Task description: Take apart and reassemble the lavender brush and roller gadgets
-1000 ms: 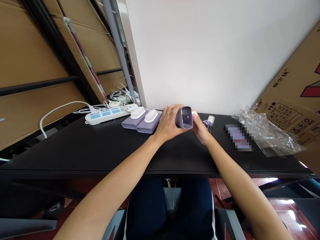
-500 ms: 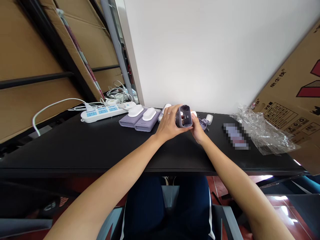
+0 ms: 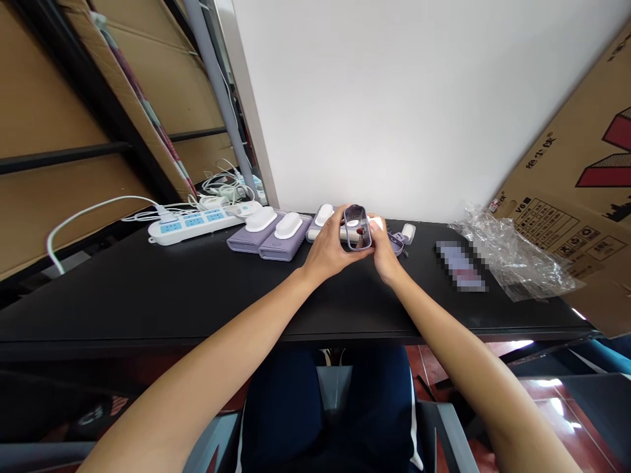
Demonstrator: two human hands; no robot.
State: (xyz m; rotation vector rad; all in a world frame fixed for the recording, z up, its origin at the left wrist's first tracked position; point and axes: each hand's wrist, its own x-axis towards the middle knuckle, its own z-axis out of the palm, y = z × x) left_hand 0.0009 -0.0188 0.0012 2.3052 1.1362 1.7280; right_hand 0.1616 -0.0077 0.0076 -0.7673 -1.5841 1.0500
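Above the middle of the black tabletop, my left hand point(image 3: 328, 253) is wrapped round a hollow purple casing point(image 3: 365, 247), its open end facing me. My right hand point(image 3: 387, 259) is at the casing's right side, its thumb on a white rounded piece point(image 3: 377, 222); whether that piece is joined to the casing I cannot tell. Behind my left hand lies another purple unit with a white oval top point(image 3: 324, 215). Just beyond my right hand are a small purple part point(image 3: 396, 244) and a small white part point(image 3: 408, 232).
Two purple boxes with white oval tops point(image 3: 282, 249) lie left of my hands. A white power strip point(image 3: 190, 228) with cables is farther left. On the right are a blurred-out flat object point(image 3: 461, 266), crumpled clear plastic point(image 3: 522, 259) and a large cardboard box point(image 3: 566, 217). A white wall stands behind.
The casing has turned slightly and its inside is now see-through to the far end. The white piece by my right thumb shows more. The whole view has shifted a little.
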